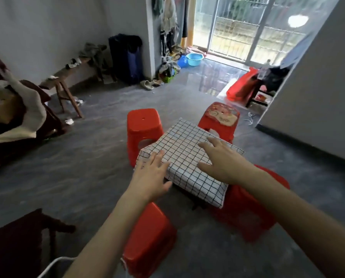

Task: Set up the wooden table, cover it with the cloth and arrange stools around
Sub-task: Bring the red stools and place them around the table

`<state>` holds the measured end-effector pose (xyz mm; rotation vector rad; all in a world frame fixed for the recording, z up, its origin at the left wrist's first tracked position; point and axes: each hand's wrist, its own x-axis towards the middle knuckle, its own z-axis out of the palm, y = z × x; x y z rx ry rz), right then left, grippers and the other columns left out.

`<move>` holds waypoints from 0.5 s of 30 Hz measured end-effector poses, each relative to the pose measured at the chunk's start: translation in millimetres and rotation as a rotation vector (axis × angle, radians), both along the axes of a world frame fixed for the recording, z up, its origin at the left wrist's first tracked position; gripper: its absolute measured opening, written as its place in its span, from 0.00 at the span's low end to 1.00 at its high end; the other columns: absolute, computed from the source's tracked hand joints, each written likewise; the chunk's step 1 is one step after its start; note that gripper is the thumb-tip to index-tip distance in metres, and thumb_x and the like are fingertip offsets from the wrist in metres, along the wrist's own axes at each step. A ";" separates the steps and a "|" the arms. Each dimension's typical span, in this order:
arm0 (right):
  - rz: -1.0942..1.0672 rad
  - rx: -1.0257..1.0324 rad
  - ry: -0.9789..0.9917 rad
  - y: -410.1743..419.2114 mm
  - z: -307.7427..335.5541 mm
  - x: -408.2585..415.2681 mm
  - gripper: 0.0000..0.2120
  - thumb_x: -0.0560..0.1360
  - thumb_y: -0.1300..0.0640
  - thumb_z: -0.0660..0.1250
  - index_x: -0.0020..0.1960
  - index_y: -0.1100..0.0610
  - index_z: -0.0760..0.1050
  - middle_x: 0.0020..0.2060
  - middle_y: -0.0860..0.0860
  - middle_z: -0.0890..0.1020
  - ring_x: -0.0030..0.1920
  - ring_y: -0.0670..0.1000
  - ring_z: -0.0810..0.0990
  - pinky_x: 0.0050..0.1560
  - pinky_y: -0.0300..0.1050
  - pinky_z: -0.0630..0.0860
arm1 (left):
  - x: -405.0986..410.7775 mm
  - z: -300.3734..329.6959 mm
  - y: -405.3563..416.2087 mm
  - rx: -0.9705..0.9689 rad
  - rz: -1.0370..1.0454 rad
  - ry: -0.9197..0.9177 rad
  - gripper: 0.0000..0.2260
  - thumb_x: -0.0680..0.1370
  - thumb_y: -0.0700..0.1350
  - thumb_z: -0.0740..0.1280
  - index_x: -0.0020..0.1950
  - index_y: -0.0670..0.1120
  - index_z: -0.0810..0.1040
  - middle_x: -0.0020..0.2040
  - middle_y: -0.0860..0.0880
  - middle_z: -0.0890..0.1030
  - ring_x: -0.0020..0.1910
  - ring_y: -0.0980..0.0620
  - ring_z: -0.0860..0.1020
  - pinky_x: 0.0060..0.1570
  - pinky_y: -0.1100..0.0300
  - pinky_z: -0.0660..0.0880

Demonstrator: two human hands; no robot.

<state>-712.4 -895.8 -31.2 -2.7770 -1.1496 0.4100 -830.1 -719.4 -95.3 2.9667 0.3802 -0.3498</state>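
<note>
A small low table stands on the grey floor under a white cloth (pixel 184 146) with a black grid pattern; only a dark leg (pixel 195 205) shows below the cloth's near edge. Several red plastic stools surround it: one at the far left (pixel 142 125), one at the far right (pixel 220 117) with a worn printed top, one at the near left (pixel 147 243) and one at the near right (pixel 248 211). My left hand (pixel 151 175) hovers with spread fingers at the cloth's near left corner. My right hand (pixel 223 159) is spread flat over the cloth's right side.
A wooden bench (pixel 67 77) with clutter stands by the left wall beside a dark suitcase (pixel 127 59). A dark wooden chair (pixel 21 237) is at the near left. Blue basins (pixel 193 59) and a red bag (pixel 239 87) lie near the glass door.
</note>
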 end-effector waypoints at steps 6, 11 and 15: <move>-0.232 0.061 -0.043 -58.5 3.8 -41.5 0.32 0.77 0.44 0.64 0.76 0.54 0.59 0.77 0.58 0.57 0.76 0.58 0.58 0.72 0.56 0.62 | 25.0 -9.2 -59.4 0.044 -0.293 -0.017 0.30 0.79 0.59 0.59 0.78 0.53 0.55 0.80 0.49 0.43 0.79 0.48 0.44 0.75 0.41 0.46; -0.387 0.078 -0.026 -87.4 -8.7 -92.9 0.32 0.77 0.44 0.63 0.76 0.53 0.58 0.77 0.57 0.56 0.76 0.58 0.56 0.71 0.58 0.62 | -2.7 -12.7 -66.5 0.094 -0.387 0.004 0.30 0.79 0.60 0.59 0.78 0.54 0.55 0.80 0.48 0.43 0.79 0.47 0.44 0.75 0.41 0.46; -0.436 0.082 0.023 -98.6 -34.6 -138.6 0.31 0.77 0.43 0.63 0.75 0.53 0.60 0.76 0.56 0.58 0.75 0.57 0.57 0.71 0.57 0.63 | -35.6 -24.4 -66.0 0.049 -0.412 -0.025 0.30 0.78 0.58 0.61 0.78 0.54 0.57 0.81 0.49 0.45 0.79 0.48 0.46 0.75 0.43 0.48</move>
